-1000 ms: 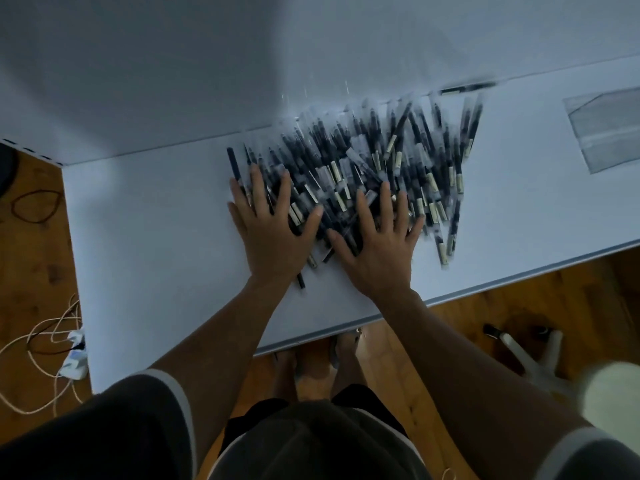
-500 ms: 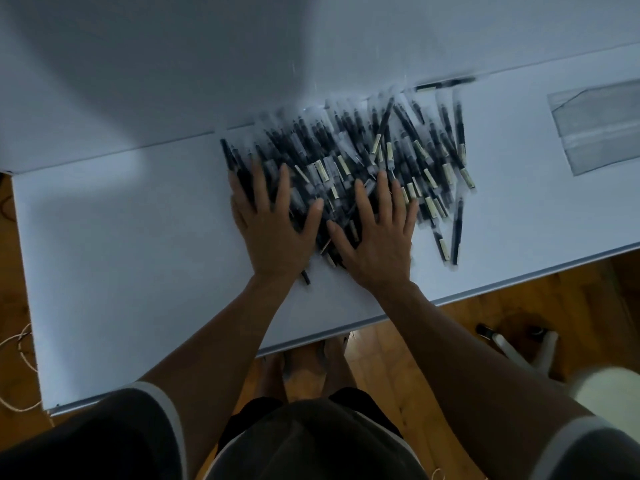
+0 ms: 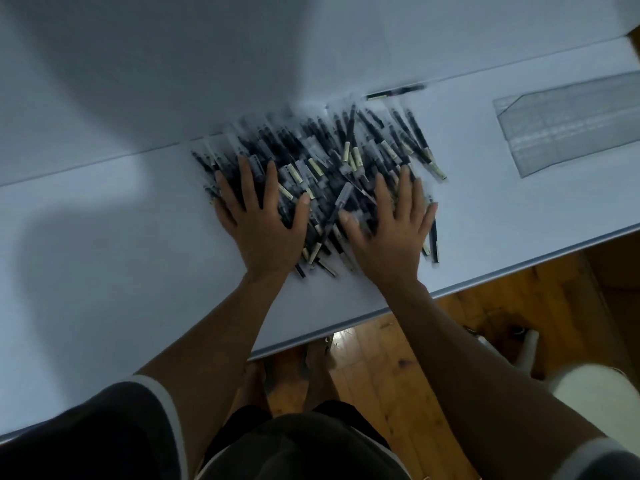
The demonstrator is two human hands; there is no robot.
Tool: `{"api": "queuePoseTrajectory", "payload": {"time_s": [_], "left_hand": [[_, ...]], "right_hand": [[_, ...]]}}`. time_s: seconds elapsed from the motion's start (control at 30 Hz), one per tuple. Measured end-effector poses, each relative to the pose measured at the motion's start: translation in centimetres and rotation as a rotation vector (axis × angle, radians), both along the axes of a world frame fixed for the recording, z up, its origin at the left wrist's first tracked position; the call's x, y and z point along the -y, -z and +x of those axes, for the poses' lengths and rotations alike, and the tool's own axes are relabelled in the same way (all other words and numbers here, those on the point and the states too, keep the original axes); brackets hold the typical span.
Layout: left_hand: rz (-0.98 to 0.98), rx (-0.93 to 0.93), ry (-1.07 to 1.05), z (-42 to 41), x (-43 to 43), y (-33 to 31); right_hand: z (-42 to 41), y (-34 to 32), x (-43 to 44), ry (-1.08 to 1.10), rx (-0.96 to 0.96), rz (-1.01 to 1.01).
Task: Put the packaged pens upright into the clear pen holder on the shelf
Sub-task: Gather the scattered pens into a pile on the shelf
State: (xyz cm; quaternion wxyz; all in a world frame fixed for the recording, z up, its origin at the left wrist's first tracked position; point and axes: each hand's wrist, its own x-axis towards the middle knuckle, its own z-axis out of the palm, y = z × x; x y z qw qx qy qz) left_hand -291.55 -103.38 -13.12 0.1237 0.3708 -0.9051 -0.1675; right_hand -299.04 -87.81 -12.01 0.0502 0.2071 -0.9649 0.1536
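A heap of several packaged black pens (image 3: 332, 161) in clear sleeves lies flat on the white shelf (image 3: 104, 258). My left hand (image 3: 263, 220) rests flat on the heap's left side, fingers spread and straight. My right hand (image 3: 394, 230) lies flat on the heap's right side, fingers spread too. Neither hand holds a pen. The clear pen holder (image 3: 568, 123) sits on the shelf at the far right, apart from the heap. One stray pen (image 3: 394, 92) lies behind the heap by the back wall.
The white back wall (image 3: 311, 46) rises right behind the heap. The shelf's front edge (image 3: 485, 275) runs diagonally near my wrists, with wooden floor (image 3: 415, 358) and my feet below. A white object (image 3: 595, 393) stands on the floor at lower right.
My hands have spread apart across the heap, the right one sliding right. The pens have been pushed closer together and the view has shifted left.
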Motion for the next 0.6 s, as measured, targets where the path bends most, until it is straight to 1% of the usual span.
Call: {"api": "queuePoseTrajectory", "payload": {"time_s": [0.1, 0.2, 0.4, 0.47, 0.6], "left_hand": [[-0.007, -0.024, -0.010, -0.6, -0.7, 0.2], [0.002, -0.033, -0.016, -1.4, -1.5, 0.2], [-0.008, -0.037, -0.040, -3.2, -2.9, 0.3], [-0.010, -0.051, -0.058, -4.0, -3.6, 0.4], [-0.006, -0.071, -0.083, -5.7, -5.0, 0.4]], "right_hand": [[-1.5, 0.0, -2.1, 0.161, 0.177, 0.006], [-2.7, -0.1, -3.0, 0.224, 0.270, -0.062], [-4.3, -0.2, -2.3, 0.176, 0.308, -0.214], [-4.7, 0.0, -2.0, 0.157, 0.299, -0.206], [-4.9, 0.7, -1.6, 0.156, 0.215, -0.133]]}}
